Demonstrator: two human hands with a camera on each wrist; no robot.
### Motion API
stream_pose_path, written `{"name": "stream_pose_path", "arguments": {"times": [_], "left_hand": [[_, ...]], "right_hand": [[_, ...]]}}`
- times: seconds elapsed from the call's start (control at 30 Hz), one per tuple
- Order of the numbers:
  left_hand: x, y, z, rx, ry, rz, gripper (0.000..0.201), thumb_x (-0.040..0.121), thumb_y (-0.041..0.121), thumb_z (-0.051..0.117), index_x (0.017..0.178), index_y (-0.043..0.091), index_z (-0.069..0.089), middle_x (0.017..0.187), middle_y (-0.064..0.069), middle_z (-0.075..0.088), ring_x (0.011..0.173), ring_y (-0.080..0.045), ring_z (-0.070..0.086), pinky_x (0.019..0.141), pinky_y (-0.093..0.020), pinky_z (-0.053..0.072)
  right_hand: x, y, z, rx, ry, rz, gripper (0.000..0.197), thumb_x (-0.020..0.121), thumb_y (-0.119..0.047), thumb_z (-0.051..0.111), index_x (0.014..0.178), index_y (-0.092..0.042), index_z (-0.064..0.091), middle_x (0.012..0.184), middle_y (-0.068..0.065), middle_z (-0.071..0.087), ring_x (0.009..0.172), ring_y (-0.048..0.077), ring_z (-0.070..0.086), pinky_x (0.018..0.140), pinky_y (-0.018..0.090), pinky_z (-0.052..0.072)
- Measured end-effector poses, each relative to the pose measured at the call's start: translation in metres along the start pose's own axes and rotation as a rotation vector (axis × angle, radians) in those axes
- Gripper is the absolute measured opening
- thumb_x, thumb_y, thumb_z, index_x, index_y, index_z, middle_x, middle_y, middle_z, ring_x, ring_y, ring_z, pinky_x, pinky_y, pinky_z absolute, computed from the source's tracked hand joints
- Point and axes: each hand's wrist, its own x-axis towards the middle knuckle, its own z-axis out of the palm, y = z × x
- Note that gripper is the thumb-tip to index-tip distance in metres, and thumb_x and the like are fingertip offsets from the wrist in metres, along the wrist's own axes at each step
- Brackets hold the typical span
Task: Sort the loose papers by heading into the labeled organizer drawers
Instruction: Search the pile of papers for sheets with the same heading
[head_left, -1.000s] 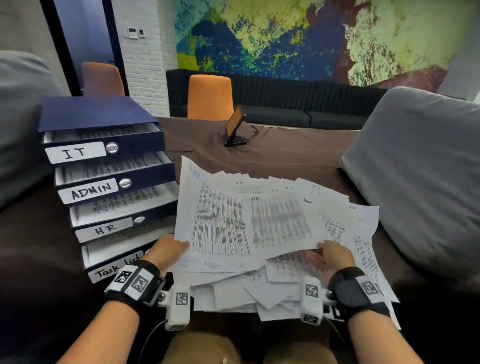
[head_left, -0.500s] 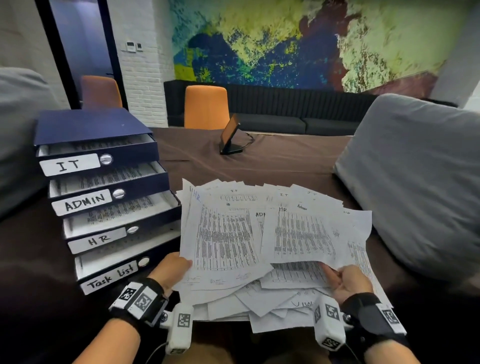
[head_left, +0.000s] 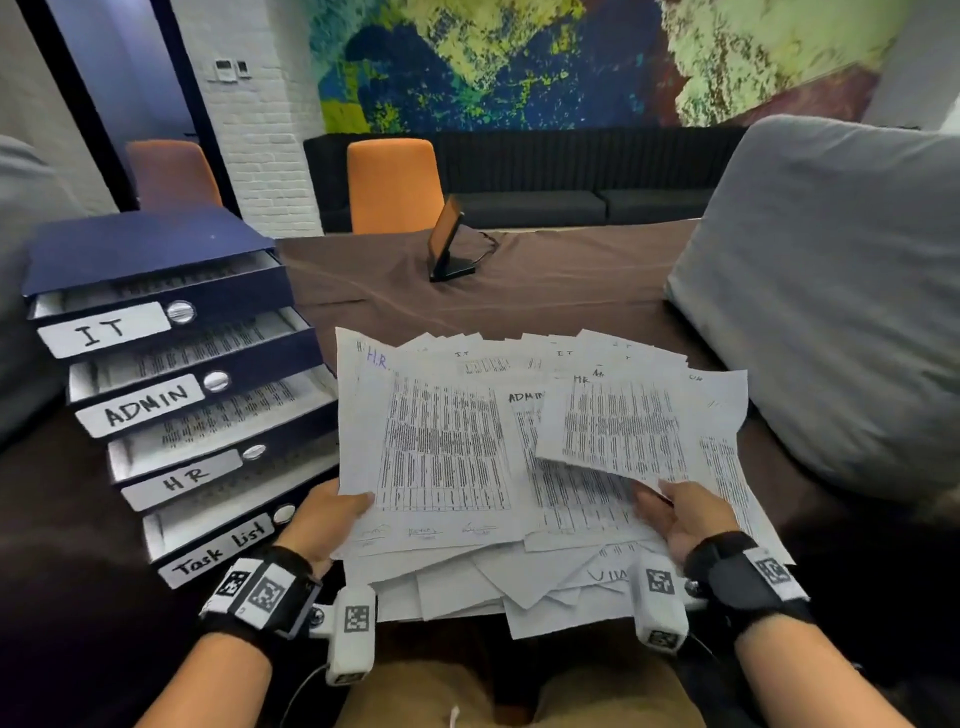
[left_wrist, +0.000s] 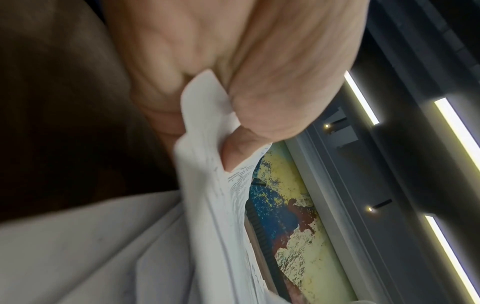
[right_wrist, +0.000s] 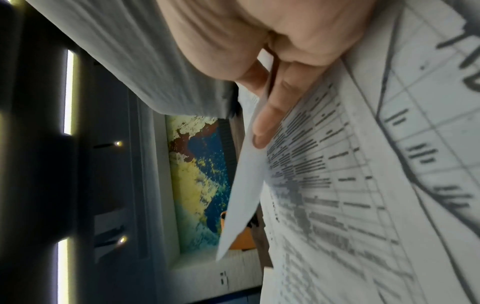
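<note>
Now that my right hand (head_left: 685, 519) has peeled an HR sheet (head_left: 623, 426) up off the loose papers (head_left: 441, 457), pinching it, my left hand (head_left: 327, 514) grips the stack; the HR drawer (head_left: 176, 480) beyond my left is next.

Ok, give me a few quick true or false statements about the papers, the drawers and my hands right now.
1. The organizer's top drawer is labeled IT. True.
2. The left hand rests on the Task List drawer. False: it grips the papers' left edge.
3. The right hand pinches a sheet headed HR. True.
4. All four drawers are pushed shut. False: they stand pulled out, with paper inside.
5. The black stand sits on the papers. False: it stands apart, farther back on the table.
</note>
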Motion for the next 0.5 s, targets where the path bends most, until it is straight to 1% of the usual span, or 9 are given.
{"name": "stream_pose_path", "arguments": {"times": [0.07, 0.1, 0.17, 0.27, 0.3, 0.37, 0.43, 0.47, 0.5], "left_hand": [[0.001, 0.001, 0.001, 0.003, 0.003, 0.003, 0.018, 0.103, 0.006, 0.049, 0.115, 0.012, 0.061, 0.112, -0.009, 0.069, 0.093, -0.022, 0.066, 0.077, -0.034, 0.053], [0.002, 0.000, 0.003, -0.021, 0.003, 0.004, 0.018, 0.103, 0.005, 0.047, 0.112, 0.012, 0.061, 0.113, -0.010, 0.069, 0.095, -0.025, 0.067, 0.083, -0.038, 0.054], [0.005, -0.001, 0.007, -0.070, -0.002, -0.008, 0.019, 0.103, 0.003, 0.046, 0.112, 0.011, 0.061, 0.116, -0.013, 0.069, 0.103, -0.031, 0.067, 0.095, -0.046, 0.052], [0.006, -0.001, 0.015, -0.133, 0.003, -0.018, 0.019, 0.103, 0.005, 0.046, 0.113, 0.007, 0.063, 0.115, -0.014, 0.070, 0.103, -0.033, 0.067, 0.097, -0.048, 0.051], [0.007, -0.002, 0.018, -0.175, 0.012, -0.006, 0.018, 0.103, 0.009, 0.048, 0.110, 0.008, 0.065, 0.117, -0.015, 0.070, 0.104, -0.033, 0.067, 0.100, -0.050, 0.050], [0.007, -0.003, 0.022, -0.266, 0.040, 0.018, 0.028, 0.102, 0.031, 0.054, 0.113, 0.009, 0.067, 0.122, -0.014, 0.069, 0.109, -0.032, 0.066, 0.106, -0.051, 0.046], [0.012, -0.007, 0.023, -0.333, 0.002, -0.004, 0.051, 0.096, 0.055, 0.057, 0.127, 0.015, 0.066, 0.125, -0.009, 0.070, 0.116, -0.031, 0.065, 0.107, -0.053, 0.045], [0.011, -0.007, 0.024, -0.341, -0.046, -0.024, 0.052, 0.094, 0.056, 0.059, 0.127, 0.017, 0.066, 0.122, -0.010, 0.071, 0.114, -0.032, 0.067, 0.105, -0.053, 0.047], [0.009, -0.007, 0.025, -0.315, -0.087, -0.029, 0.048, 0.093, 0.049, 0.064, 0.125, 0.013, 0.067, 0.119, -0.013, 0.072, 0.111, -0.034, 0.069, 0.103, -0.054, 0.048]], "right_hand": [[-0.004, -0.007, 0.000, 0.161, -0.034, 0.066, 0.021, 0.099, 0.004, 0.046, 0.118, 0.008, 0.055, 0.119, 0.023, 0.064, 0.064, 0.022, 0.074, 0.053, 0.026, 0.059], [-0.011, -0.010, 0.003, 0.201, -0.064, 0.083, 0.016, 0.099, 0.006, 0.045, 0.109, 0.007, 0.057, 0.110, 0.023, 0.066, 0.062, 0.023, 0.074, 0.048, 0.025, 0.057], [-0.031, -0.010, 0.016, 0.181, -0.146, 0.081, 0.014, 0.099, 0.006, 0.045, 0.107, 0.006, 0.056, 0.103, 0.024, 0.067, 0.061, 0.023, 0.074, 0.047, 0.023, 0.057], [-0.061, 0.006, 0.040, -0.004, -0.245, 0.014, 0.025, 0.097, 0.003, 0.052, 0.121, 0.012, 0.055, 0.112, 0.028, 0.067, 0.080, 0.029, 0.074, 0.056, 0.025, 0.058], [-0.070, 0.014, 0.046, -0.074, -0.264, -0.019, 0.024, 0.097, 0.003, 0.053, 0.118, 0.013, 0.056, 0.106, 0.027, 0.070, 0.081, 0.032, 0.073, 0.056, 0.026, 0.058], [-0.089, 0.034, 0.058, -0.218, -0.305, -0.105, 0.015, 0.097, 0.002, 0.053, 0.109, 0.007, 0.062, 0.089, 0.020, 0.075, 0.075, 0.033, 0.075, 0.055, 0.031, 0.060], [-0.103, 0.054, 0.066, -0.389, -0.329, -0.187, 0.016, 0.096, -0.003, 0.055, 0.109, -0.001, 0.064, 0.088, 0.018, 0.075, 0.072, 0.032, 0.075, 0.059, 0.039, 0.062], [-0.107, 0.061, 0.068, -0.478, -0.340, -0.208, 0.017, 0.095, -0.007, 0.056, 0.110, -0.002, 0.064, 0.090, 0.017, 0.074, 0.071, 0.030, 0.074, 0.058, 0.039, 0.061], [-0.111, 0.066, 0.069, -0.558, -0.358, -0.211, 0.017, 0.095, -0.010, 0.057, 0.109, -0.003, 0.064, 0.089, 0.015, 0.074, 0.067, 0.026, 0.074, 0.053, 0.035, 0.059]]}}
